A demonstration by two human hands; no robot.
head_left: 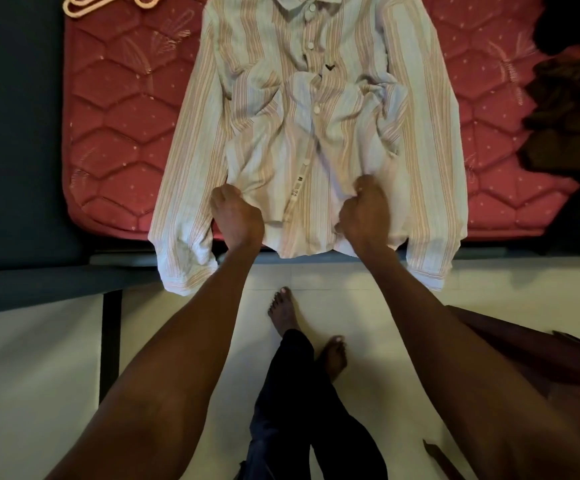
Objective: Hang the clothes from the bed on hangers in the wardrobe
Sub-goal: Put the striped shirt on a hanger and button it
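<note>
One striped shirt; one pink mattress; pink hangers, number unclear; two hands; two bare feet.

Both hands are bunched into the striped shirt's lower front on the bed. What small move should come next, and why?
Probably reach for a hanger: the left hand and right hand grip the striped shirt, which lies flat and buttoned on the mattress, and the pink hangers lie untouched at its far left corner.

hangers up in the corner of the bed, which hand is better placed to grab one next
Left, probably. The hangers lie at the far left of the bed, on the left hand's side. The right hand would have to cross the shirt. Both hands grip its bunched hem, so one must let go.
</note>
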